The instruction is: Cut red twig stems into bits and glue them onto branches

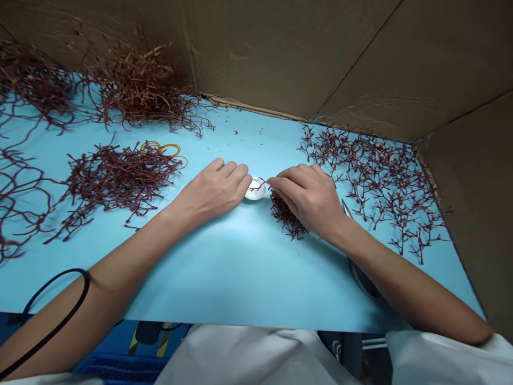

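My left hand (214, 190) rests on the blue table (224, 267), fingers curled and together, their tips touching a small white round dish (255, 189). My right hand (306, 195) pinches a thin dark red branched twig (260, 184) over that dish. Under the right palm lies a small bunch of the same twigs (285, 216), partly hidden by the hand.
Heaps of dark red twigs lie at the left (116, 179), the far left back (136, 85) and spread out at the right (380, 179). Yellow rubber bands (168, 149) lie behind the left heap. Cardboard walls (320, 53) close the back and right. A dark tool (360, 275) lies under my right forearm.
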`<action>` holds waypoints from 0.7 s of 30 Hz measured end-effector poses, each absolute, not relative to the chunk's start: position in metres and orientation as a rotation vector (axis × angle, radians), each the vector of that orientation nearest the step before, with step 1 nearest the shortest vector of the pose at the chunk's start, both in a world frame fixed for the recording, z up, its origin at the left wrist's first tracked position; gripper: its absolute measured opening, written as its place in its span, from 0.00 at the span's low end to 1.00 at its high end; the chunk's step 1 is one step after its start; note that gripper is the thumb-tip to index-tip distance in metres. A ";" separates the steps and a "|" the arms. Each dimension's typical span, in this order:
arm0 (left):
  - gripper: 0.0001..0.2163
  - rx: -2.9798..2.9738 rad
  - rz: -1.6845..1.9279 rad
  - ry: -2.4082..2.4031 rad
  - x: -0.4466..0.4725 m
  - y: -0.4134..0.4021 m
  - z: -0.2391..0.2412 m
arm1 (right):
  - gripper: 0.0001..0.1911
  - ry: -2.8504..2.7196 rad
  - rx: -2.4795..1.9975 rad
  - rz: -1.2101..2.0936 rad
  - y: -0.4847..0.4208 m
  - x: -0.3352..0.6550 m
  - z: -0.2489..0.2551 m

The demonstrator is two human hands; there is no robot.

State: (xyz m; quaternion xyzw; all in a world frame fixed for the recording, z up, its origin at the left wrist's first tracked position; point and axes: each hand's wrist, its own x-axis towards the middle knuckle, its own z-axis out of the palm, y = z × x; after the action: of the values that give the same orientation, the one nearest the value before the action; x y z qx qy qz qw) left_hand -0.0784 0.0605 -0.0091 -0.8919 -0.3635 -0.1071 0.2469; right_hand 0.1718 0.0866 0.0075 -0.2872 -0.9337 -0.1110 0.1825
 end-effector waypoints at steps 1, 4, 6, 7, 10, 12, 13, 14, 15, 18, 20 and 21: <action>0.15 -2.424 -0.284 -0.978 -0.078 0.060 -0.009 | 0.13 -2.636 -0.808 -0.308 0.087 0.172 0.007; 0.15 -2.390 -0.286 -0.947 -0.079 0.060 -0.009 | 0.13 -2.626 -0.794 -0.314 0.088 0.172 0.005; 0.14 -2.372 -0.312 -0.944 -0.080 0.060 -0.010 | 0.11 -2.611 -0.772 -0.344 0.088 0.173 0.005; 0.13 -2.368 -0.329 -0.951 -0.080 0.061 -0.010 | 0.11 -2.603 -0.769 -0.358 0.088 0.173 0.005; 0.12 -2.375 -0.380 -0.998 -0.082 0.062 -0.013 | 0.10 -2.576 -0.792 -0.365 0.088 0.174 0.007; 0.11 -2.399 -0.421 -1.049 -0.083 0.063 -0.015 | 0.10 -2.557 -0.818 -0.345 0.088 0.174 0.008; 0.11 -2.417 -0.450 -1.083 -0.084 0.063 -0.016 | 0.11 -2.553 -0.832 -0.328 0.088 0.174 0.009; 0.11 -2.441 -0.492 -1.124 -0.084 0.064 -0.017 | 0.11 -2.553 -0.847 -0.304 0.088 0.174 0.009; 0.11 -2.473 -0.547 -1.174 -0.085 0.064 -0.017 | 0.12 -2.557 -0.863 -0.273 0.088 0.173 0.009; 0.09 -2.623 -0.740 -1.384 -0.091 0.064 -0.016 | 0.14 -2.568 -0.909 -0.141 0.088 0.171 0.008; 0.08 -2.733 -0.858 -1.549 -0.095 0.063 -0.014 | 0.14 -2.565 -0.931 -0.043 0.089 0.168 0.007; 0.07 -2.772 -0.912 -1.622 -0.097 0.063 -0.013 | 0.15 -2.561 -0.941 0.006 0.089 0.167 0.007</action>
State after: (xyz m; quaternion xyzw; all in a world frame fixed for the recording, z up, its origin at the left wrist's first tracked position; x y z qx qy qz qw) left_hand -0.0971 0.0631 -0.0132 -0.8262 -0.4835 -0.2718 -0.0985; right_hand 0.1672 0.0892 0.0070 -0.3374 -0.9187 0.0023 0.2051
